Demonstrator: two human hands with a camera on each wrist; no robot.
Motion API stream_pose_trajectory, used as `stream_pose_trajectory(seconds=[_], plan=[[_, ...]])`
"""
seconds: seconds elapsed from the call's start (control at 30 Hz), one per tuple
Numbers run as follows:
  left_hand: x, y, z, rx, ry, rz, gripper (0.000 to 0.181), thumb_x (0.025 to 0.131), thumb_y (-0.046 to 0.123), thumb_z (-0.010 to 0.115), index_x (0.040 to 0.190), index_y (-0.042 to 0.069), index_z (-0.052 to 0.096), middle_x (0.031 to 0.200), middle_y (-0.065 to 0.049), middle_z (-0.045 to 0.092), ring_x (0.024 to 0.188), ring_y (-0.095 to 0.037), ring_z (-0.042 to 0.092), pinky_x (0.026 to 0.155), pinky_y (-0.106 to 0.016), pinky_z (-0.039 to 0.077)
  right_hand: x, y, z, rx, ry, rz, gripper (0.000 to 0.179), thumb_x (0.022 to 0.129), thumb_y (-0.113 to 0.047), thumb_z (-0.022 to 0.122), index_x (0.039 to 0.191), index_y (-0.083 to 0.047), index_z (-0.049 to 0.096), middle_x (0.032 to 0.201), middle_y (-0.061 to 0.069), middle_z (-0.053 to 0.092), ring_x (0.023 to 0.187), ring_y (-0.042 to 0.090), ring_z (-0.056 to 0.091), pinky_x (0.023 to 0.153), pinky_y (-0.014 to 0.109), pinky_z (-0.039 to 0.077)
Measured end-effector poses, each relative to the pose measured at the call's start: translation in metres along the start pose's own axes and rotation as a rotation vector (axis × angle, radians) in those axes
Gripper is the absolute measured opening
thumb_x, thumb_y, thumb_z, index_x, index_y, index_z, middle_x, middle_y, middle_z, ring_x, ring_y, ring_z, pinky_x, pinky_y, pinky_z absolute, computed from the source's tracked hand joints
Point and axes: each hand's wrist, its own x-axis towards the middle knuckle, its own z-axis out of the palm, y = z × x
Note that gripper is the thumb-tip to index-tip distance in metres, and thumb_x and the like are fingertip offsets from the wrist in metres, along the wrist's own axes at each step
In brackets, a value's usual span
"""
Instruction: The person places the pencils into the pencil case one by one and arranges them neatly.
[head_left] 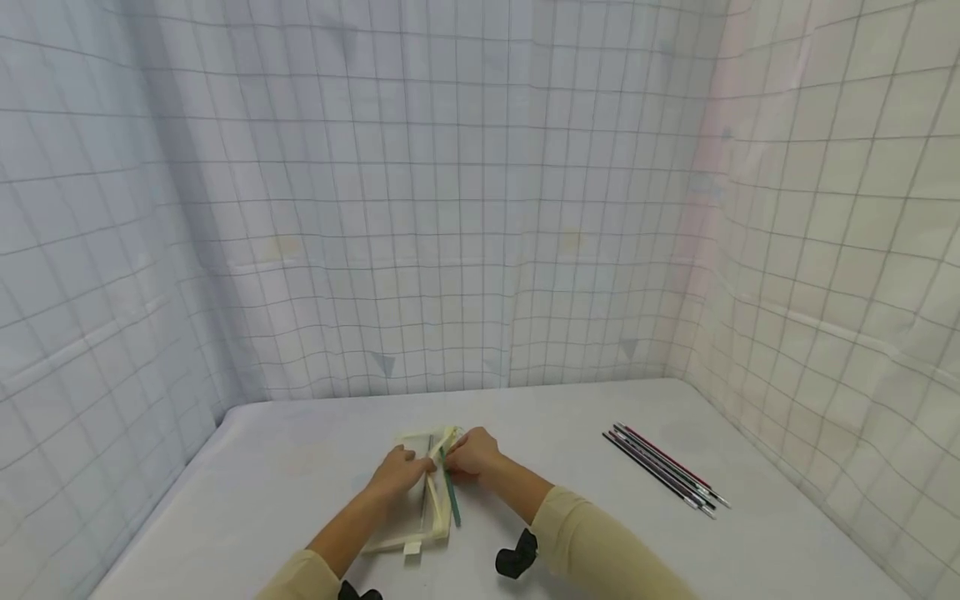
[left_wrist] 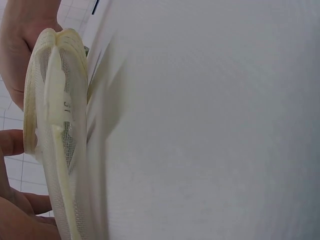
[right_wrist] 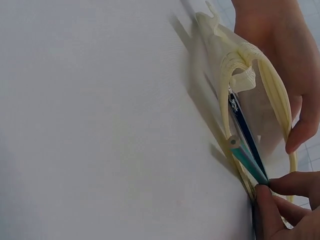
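A see-through mesh pouch (head_left: 405,542) with pale yellow zipper trim lies in front of me, its mouth spread apart on the right side. My left hand (head_left: 399,472) grips the trim at the mouth, fingers along the edge. A teal pencil (right_wrist: 248,163) is pinched between thumb and fingertips of my right hand (head_left: 472,454). That pencil slants across the mouth, its flat unsharpened end towards the camera in the right wrist view. A dark blue pencil (right_wrist: 245,125) shows inside the pouch behind it. In the left wrist view the mesh side (left_wrist: 67,150) stands between the hands.
Several long thin pencils (head_left: 667,471) in black, red and grey lie in a loose bundle to the right on the white table (head_left: 300,450). Checked curtains (head_left: 465,208) hang behind and at both sides. Black wrist camera mounts (head_left: 517,557) sit under the forearms.
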Motion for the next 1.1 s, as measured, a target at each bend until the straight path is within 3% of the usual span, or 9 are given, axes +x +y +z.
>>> stream_pose_trajectory(seconds=[0.3, 0.67, 0.87, 1.0, 1.1], plan=[[-0.002, 0.004, 0.002, -0.008, -0.01, -0.005, 0.078, 0.089, 0.029, 0.063, 0.146, -0.02, 0.04, 0.16, -0.038, 0.02, 0.146, -0.056, 0.023, 0.117, -0.064, 0.023, -0.005, 0.002, 0.0, 0.111, -0.046, -0.025, 0.013, 0.084, 0.013, 0.073, 0.095, 0.006, 0.074, 0.08, 0.014, 0.07, 0.064, 0.019, 0.073, 0.062, 0.027, 0.06], [-0.003, -0.001, 0.001, -0.016, -0.014, 0.045, 0.076, 0.092, 0.03, 0.059, 0.144, -0.022, 0.041, 0.16, -0.04, 0.018, 0.145, -0.058, 0.021, 0.116, -0.066, 0.023, -0.008, 0.006, 0.009, 0.184, -0.224, 0.005, 0.024, 0.095, 0.008, 0.059, 0.115, 0.008, 0.072, 0.087, 0.011, 0.07, 0.067, 0.014, 0.064, 0.061, 0.025, 0.057], [-0.001, -0.002, 0.0, -0.015, -0.014, 0.054, 0.073, 0.091, 0.03, 0.06, 0.141, -0.021, 0.046, 0.16, -0.04, 0.019, 0.145, -0.059, 0.021, 0.115, -0.067, 0.023, 0.0, 0.01, 0.003, 0.304, -0.352, 0.08, 0.03, 0.096, 0.006, 0.06, 0.125, 0.007, 0.066, 0.093, 0.011, 0.067, 0.075, 0.015, 0.064, 0.066, 0.027, 0.058], [0.0, -0.004, 0.0, -0.023, -0.018, 0.046, 0.074, 0.089, 0.032, 0.062, 0.142, -0.019, 0.047, 0.161, -0.038, 0.018, 0.146, -0.058, 0.019, 0.116, -0.067, 0.022, 0.002, 0.011, -0.004, 0.342, -0.428, 0.078, 0.031, 0.098, 0.003, 0.062, 0.128, 0.008, 0.064, 0.1, 0.012, 0.068, 0.08, 0.018, 0.066, 0.07, 0.031, 0.059], [0.0, -0.006, 0.0, -0.032, -0.024, 0.04, 0.074, 0.091, 0.031, 0.062, 0.143, -0.02, 0.045, 0.161, -0.038, 0.017, 0.146, -0.059, 0.018, 0.115, -0.068, 0.021, 0.001, 0.009, -0.013, 0.341, -0.442, 0.075, 0.03, 0.097, -0.001, 0.067, 0.126, 0.006, 0.067, 0.104, 0.014, 0.071, 0.085, 0.019, 0.069, 0.073, 0.032, 0.059]])
